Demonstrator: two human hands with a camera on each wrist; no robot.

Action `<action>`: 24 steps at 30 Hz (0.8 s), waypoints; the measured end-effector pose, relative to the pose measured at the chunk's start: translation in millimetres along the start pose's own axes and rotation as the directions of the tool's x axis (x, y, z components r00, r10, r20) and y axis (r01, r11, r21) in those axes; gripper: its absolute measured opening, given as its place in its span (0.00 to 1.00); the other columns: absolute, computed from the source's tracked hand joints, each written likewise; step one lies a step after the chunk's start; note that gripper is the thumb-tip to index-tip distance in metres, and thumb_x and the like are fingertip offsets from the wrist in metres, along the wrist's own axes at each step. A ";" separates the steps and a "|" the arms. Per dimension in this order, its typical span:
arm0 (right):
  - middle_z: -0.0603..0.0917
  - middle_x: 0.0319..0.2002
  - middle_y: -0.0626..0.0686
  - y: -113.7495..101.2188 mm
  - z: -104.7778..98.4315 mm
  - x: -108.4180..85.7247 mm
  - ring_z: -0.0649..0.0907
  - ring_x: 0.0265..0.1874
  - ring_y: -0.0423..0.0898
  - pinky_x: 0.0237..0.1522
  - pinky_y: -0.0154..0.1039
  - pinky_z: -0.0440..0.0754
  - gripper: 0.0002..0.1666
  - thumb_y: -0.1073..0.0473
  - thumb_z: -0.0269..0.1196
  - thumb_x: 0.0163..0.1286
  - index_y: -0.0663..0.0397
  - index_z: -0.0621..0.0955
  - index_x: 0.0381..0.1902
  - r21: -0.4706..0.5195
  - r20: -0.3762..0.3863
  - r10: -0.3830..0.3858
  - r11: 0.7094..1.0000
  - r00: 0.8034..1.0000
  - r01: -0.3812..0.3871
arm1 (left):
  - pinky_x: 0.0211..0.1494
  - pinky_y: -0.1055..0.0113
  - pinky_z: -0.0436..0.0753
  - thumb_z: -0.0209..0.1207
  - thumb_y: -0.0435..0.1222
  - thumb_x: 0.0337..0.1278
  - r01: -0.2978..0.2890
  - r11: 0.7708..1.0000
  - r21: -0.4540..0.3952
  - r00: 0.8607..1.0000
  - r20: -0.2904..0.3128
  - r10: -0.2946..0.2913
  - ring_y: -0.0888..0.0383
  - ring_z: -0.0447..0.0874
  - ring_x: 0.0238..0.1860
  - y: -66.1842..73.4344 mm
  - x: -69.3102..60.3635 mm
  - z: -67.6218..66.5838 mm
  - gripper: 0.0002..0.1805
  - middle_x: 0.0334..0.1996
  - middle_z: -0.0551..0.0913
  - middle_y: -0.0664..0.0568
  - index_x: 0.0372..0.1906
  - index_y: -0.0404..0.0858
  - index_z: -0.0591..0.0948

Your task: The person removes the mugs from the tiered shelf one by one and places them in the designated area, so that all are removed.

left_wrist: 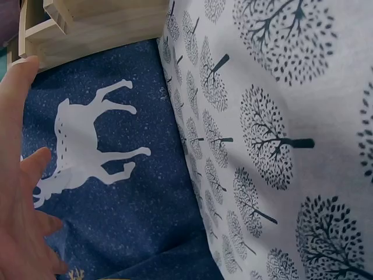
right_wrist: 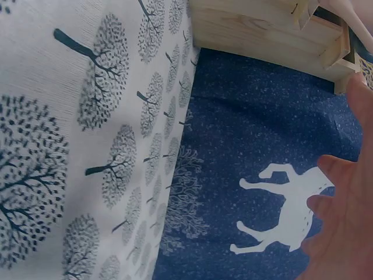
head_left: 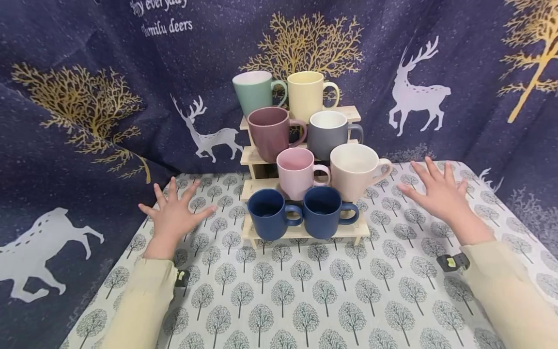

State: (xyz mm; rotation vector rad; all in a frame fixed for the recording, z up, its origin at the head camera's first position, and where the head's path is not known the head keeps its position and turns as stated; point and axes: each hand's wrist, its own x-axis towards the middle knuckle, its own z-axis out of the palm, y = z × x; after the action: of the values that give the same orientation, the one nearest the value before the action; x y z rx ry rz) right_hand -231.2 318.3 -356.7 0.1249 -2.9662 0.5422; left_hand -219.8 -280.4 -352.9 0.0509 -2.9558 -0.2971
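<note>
My left hand (head_left: 172,215) is spread with straight fingers at the left of a stepped wooden rack (head_left: 301,235), holding nothing. On the other side my right hand (head_left: 442,194) is spread the same way and also holds nothing. Mugs stand in pairs on the rack's tiers. At the top are a green mug (head_left: 257,94) and a yellow mug (head_left: 305,94). Below come a maroon mug (head_left: 269,135) and a grey mug (head_left: 328,135), then a pink mug (head_left: 295,174) and a cream mug (head_left: 353,172). Two navy mugs (head_left: 269,215) (head_left: 322,213) occupy the lowest tier.
A white cloth with a tree print (head_left: 301,295) covers the table. Behind it hangs a dark blue curtain (head_left: 209,58) with deer and golden trees. Wooden side panels of the rack (left_wrist: 111,32) appear in both wrist views.
</note>
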 end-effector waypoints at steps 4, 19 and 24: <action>0.34 0.83 0.65 1.8 3.0 -3.7 0.29 0.77 0.77 0.60 0.94 0.27 0.51 0.29 0.47 0.76 0.48 0.45 0.84 0.038 -0.025 -0.007 0.999 1.000 0.008 | 0.61 0.06 0.33 0.54 0.75 0.54 0.002 1.000 -0.017 1.000 -0.020 -0.003 0.19 0.25 0.79 1.9 -3.0 1.9 0.53 0.82 0.40 0.29 0.82 0.57 0.56; 0.49 0.81 0.71 -0.6 -2.9 -17.4 0.49 0.78 0.78 0.71 0.86 0.47 0.42 0.43 0.49 0.81 0.58 0.54 0.81 0.270 -0.138 -0.012 0.962 0.990 0.050 | 0.74 0.17 0.52 0.53 0.62 0.68 0.143 0.919 -0.366 0.984 0.156 -0.091 0.23 0.42 0.80 9.7 -12.0 -3.5 0.48 0.84 0.38 0.34 0.84 0.53 0.47; 0.51 0.81 0.70 -2.5 -16.6 -19.3 0.53 0.76 0.80 0.70 0.84 0.53 0.39 0.40 0.46 0.82 0.51 0.54 0.82 0.431 -0.069 0.074 0.901 0.995 -0.037 | 0.82 0.32 0.60 0.51 0.55 0.74 0.255 0.695 -0.673 0.949 0.310 -0.048 0.32 0.48 0.82 11.4 -15.0 -5.2 0.44 0.84 0.45 0.37 0.84 0.50 0.44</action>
State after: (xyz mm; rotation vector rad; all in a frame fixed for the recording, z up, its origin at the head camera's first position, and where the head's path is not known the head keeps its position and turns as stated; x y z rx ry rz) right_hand -210.1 323.1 -343.1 0.0542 -2.7242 1.1741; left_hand -204.3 -269.4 -348.1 0.1703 -2.8547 -1.5620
